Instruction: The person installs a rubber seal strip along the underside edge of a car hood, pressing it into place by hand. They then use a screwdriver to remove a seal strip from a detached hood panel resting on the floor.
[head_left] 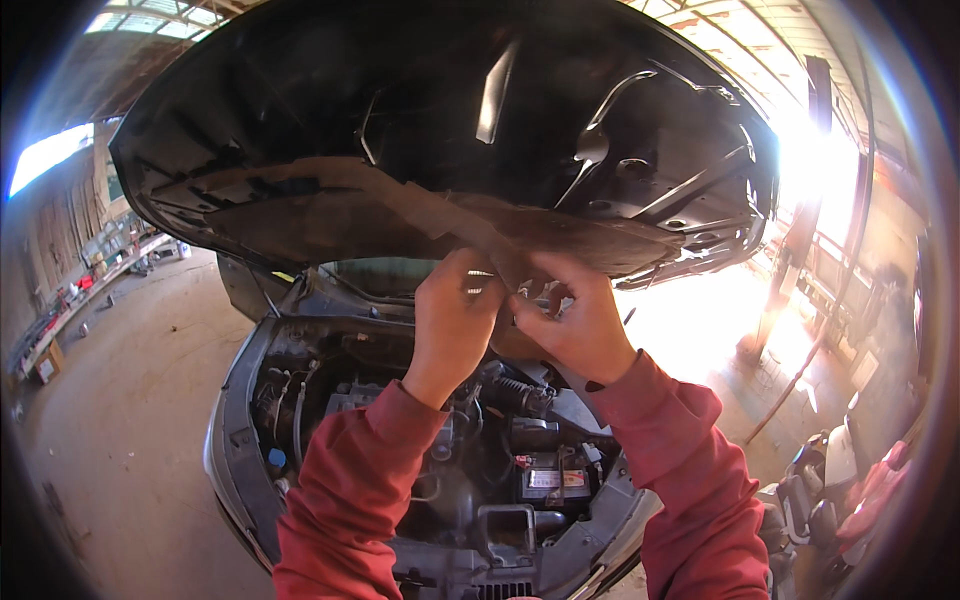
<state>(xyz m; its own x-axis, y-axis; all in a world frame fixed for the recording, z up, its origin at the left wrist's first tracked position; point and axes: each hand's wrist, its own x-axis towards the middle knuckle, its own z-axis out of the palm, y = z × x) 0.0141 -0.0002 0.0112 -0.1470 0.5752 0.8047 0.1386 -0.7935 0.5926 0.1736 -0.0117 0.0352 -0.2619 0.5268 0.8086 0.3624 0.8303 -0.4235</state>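
Both of my hands are raised together over the engine bay, in front of the underside of the open hood (300,100). My left hand (450,325) has its fingers curled in a pinch. Close beside it, my right hand (580,315) bends its thumb and fingers toward the same spot. Between the fingertips is a dark brown, thin-looking piece, mostly covered by the fingers. A brownish strip (440,212) along the hood's underside runs down to where the hands meet; whether it joins the held piece I cannot tell.
Below my arms lies the engine bay, with a battery (556,478) at its right, a ribbed black hose (515,392) and a blue cap (277,457) at the left. A cluttered bench (85,300) stands far left. Loose parts (820,480) are piled at the right beside a post (790,270).
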